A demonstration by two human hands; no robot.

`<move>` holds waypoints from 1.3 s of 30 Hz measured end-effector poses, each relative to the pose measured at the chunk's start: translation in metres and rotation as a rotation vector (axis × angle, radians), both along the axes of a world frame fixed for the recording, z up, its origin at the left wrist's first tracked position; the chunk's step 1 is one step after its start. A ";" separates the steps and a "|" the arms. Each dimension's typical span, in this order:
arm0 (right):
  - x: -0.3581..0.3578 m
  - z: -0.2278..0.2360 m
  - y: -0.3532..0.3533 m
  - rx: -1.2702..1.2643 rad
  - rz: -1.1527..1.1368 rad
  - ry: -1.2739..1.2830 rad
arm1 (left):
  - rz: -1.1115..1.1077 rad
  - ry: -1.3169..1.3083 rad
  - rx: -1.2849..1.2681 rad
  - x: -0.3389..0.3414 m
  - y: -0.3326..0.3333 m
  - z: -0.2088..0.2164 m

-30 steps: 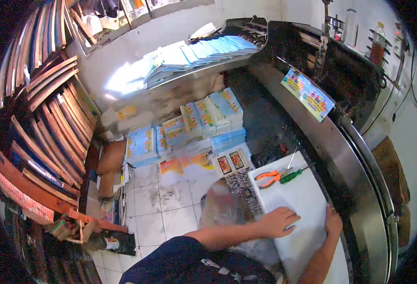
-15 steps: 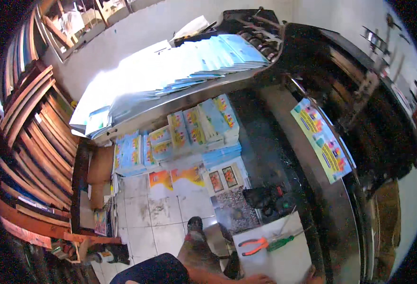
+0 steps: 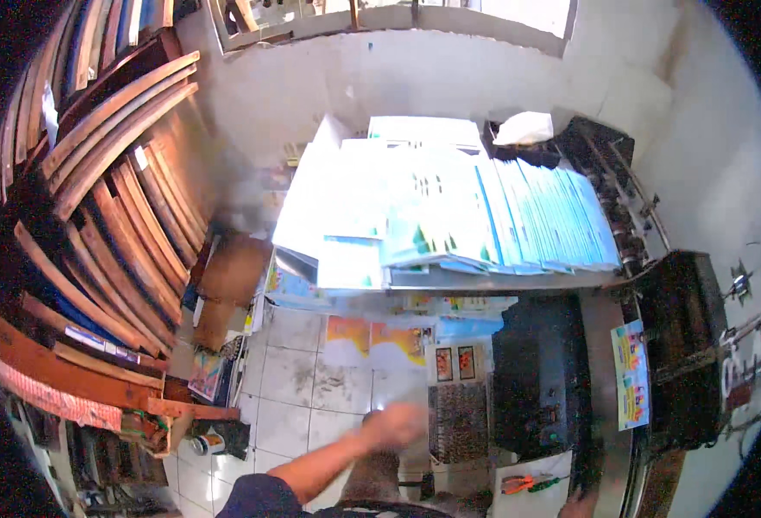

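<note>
My left hand (image 3: 396, 425), smeared by motion, reaches out over the tiled floor beside the dark patterned mat; its fingers cannot be made out. At the lower edge a small part of my right hand (image 3: 577, 504) shows by the right side of a white board (image 3: 531, 503), its fingers mostly cut off. On that board lie orange-handled pliers (image 3: 516, 484) and a green-handled screwdriver (image 3: 546, 485). Blue-and-white printed booklets (image 3: 449, 207) cover a raised table ahead, fanned out at its right end.
A wooden rack holding many framed boards (image 3: 130, 224) fills the left side. Dark machinery (image 3: 687, 328) stands at the right, with a colourful printed sheet (image 3: 631, 375) on its near side. Orange-and-white sheets (image 3: 372, 343) lie on the floor below the table, near a brown carton (image 3: 235, 272).
My left hand has left the white board and moved forward and left over the floor. The view has shifted, so the booklet table sits more squarely ahead and the board lower.
</note>
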State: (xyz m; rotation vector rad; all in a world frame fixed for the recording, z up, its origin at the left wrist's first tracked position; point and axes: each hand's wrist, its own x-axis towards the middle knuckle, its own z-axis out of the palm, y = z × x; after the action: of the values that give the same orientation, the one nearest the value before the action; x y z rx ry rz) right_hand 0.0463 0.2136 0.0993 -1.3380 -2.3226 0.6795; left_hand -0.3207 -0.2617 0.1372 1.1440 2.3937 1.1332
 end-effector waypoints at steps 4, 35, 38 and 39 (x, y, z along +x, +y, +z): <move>-0.162 0.093 -0.087 0.103 0.256 -0.059 | 0.632 0.226 0.174 -0.085 -0.108 0.115; -0.603 0.187 -0.155 -0.573 0.767 0.664 | 0.581 0.357 -0.072 -0.253 0.091 0.228; -0.602 0.185 -0.159 -0.236 0.946 0.687 | 0.642 -0.504 0.481 -0.307 0.140 0.223; -0.602 0.190 -0.160 -0.062 1.140 0.635 | 0.618 -0.803 0.643 -0.326 0.143 0.223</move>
State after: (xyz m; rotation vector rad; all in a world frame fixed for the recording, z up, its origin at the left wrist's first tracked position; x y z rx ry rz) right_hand -0.5560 0.0540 0.2894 0.3428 -2.3004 1.2391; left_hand -0.6467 -0.1190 0.3605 -0.0654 1.7684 2.1324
